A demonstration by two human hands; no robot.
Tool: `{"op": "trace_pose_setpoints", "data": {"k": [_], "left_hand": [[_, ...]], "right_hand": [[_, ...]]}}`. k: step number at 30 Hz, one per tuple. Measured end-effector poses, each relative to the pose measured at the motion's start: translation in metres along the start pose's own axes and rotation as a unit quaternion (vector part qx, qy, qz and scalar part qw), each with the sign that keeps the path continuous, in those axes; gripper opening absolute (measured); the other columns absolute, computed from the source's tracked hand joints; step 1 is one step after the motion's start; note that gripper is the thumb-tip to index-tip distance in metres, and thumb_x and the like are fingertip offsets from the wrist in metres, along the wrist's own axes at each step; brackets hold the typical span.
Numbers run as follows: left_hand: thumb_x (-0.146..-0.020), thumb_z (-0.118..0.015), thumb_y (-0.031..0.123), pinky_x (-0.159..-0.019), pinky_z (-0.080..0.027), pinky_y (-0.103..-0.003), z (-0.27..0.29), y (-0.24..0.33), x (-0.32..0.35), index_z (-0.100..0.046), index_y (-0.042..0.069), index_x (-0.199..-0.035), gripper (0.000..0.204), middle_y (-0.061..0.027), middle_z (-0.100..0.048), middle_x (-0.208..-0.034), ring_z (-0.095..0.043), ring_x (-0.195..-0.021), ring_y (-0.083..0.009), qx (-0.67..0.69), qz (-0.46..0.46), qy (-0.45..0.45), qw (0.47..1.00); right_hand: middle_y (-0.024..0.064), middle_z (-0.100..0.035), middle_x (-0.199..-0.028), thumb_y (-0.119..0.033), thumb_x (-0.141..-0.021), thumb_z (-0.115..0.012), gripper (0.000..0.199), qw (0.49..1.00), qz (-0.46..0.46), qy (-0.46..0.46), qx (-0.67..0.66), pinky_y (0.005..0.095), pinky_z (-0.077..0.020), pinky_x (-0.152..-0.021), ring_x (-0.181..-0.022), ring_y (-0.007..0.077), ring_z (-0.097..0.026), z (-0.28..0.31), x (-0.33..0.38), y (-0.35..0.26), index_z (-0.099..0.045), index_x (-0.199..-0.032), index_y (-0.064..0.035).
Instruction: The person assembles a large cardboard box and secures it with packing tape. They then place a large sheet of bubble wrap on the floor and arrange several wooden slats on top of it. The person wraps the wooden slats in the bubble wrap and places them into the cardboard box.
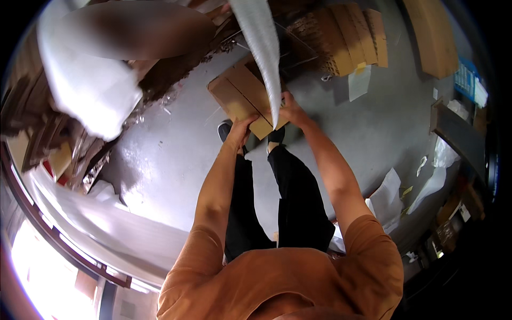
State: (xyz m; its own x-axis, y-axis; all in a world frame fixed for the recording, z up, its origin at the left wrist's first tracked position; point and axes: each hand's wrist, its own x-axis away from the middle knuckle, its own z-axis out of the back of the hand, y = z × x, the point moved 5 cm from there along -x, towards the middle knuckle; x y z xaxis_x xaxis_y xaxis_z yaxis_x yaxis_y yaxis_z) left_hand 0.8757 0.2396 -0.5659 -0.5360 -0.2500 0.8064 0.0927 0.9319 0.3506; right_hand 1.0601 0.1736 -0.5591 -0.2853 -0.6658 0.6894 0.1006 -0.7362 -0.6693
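A brown cardboard box (236,92) with a seam along its top is held in front of my legs, just above my shoes. My left hand (242,129) grips its near left edge, thumb on top and fingers underneath. At the right side, my right hand (290,109) is closed on the box's edge, partly covered by a white foam sheet (260,45). That sheet hangs down from the top of the view and tapers to a point over the box. Its folds hide the box's right part.
Flattened cardboard sheets (349,34) lean in a stack at the far right of the box. A person in white (88,85) is at the upper left, near piled cardboard and plastic wrap. A dark metal-looking panel (458,136) and loose white sheeting (386,194) lie rightward on the grey floor (176,154).
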Motion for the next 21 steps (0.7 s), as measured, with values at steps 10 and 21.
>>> {"op": "trace_pose_setpoints", "data": {"k": [10, 21], "left_hand": [[-0.071, -0.073, 0.045, -0.106, -0.029, -0.037, -0.041, 0.000, 0.253, -0.010, -0.004, -0.135, 0.102, -0.0171, -0.036, -0.131, -0.033, -0.129, -0.0297, -0.113, -0.083, 0.041, 0.989], [-0.071, -0.073, 0.028, -0.112, -0.017, -0.037, -0.040, 0.048, 0.543, 0.004, 0.011, -0.148, 0.110, -0.0115, -0.020, -0.149, -0.018, -0.138, -0.0226, -0.068, -0.298, 0.054, 0.951]], "right_hand": [[0.0096, -0.040, -0.136, -0.023, -0.083, -0.061, 0.072, 0.903, -0.099, -0.197, -0.369, 0.0364, -0.0337, -0.103, -0.126, 0.0209, -0.039, -0.017, 0.264, -0.114, -0.024, -0.141, -0.0072], [0.0107, -0.044, -0.130, -0.032, -0.073, -0.069, 0.083, 0.906, 0.082, -0.337, -0.244, 0.0325, -0.0365, -0.101, -0.120, 0.0223, -0.044, -0.103, 0.456, -0.275, -0.028, -0.138, -0.0017]]}}
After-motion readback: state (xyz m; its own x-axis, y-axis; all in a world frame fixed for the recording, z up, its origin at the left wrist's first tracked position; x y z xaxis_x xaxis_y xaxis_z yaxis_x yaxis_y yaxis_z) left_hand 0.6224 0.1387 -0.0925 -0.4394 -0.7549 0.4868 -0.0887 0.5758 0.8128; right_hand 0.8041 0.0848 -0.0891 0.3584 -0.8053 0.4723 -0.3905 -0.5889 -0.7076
